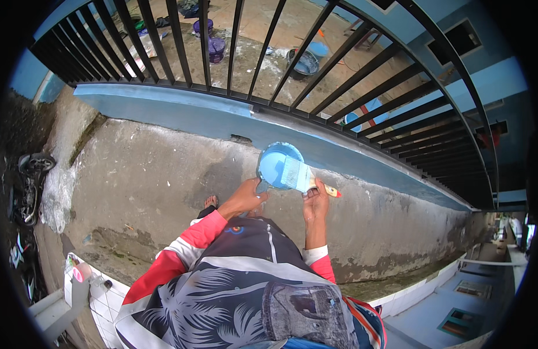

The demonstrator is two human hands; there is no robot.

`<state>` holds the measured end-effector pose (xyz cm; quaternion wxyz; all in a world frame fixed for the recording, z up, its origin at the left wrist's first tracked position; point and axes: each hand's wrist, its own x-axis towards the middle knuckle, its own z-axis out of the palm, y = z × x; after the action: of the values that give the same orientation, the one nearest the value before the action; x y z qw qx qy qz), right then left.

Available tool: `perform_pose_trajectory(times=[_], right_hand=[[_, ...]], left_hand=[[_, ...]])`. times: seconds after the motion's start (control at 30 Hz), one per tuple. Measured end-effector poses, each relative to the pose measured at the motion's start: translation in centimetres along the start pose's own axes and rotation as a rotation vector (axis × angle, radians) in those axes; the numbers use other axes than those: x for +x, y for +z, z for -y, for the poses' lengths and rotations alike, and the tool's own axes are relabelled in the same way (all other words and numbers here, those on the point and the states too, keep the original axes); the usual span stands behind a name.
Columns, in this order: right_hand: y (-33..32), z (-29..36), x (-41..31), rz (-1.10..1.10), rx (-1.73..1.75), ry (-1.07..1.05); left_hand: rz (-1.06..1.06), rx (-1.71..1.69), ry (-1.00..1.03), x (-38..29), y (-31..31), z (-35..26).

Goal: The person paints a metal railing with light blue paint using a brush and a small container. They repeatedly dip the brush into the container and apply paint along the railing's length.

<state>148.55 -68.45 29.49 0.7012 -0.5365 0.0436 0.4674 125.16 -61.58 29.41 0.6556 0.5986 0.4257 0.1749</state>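
My left hand (248,197) grips a small paint pot (281,150) by its near left side; light blue paint coats its inside and rim. In my right hand (316,197) is the wooden handle of a wide flat paintbrush (297,174), its end red. The brush's bristles are covered in light blue paint and lie over the pot's opening at its right side. Beyond the pot runs a low blue wall (186,111), with black metal railing bars (229,52) on top. Part of the wall's top ledge is a lighter blue.
Behind the railing stand a black bucket (304,65), a light blue container (318,49) and purple buckets (215,49). A motorcycle (31,187) is at the far left. White tiles (104,301) and a pink-topped container (81,272) are at lower left. Wet patches mark the concrete ground (142,174).
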Motion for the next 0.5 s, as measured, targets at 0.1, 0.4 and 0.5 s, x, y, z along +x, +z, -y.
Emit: perform_pose_trajectory(times=[0.1,0.4,0.5], right_hand=[[-1.4,-1.4,-0.3,-0.016,0.153,0.081],[0.6,-6.3,-4.5,0.074,0.435,0.044],[2.4,-7.3,-6.1,0.014,0.513,0.060]], left_hand=[[0.124,-0.059,-0.109,0.0,-1.5,-0.3],[0.223,0.073,-0.042,-0.3,-5.1,-0.4],[0.189,0.298,0.020,-0.1,-6.4,0.0]])
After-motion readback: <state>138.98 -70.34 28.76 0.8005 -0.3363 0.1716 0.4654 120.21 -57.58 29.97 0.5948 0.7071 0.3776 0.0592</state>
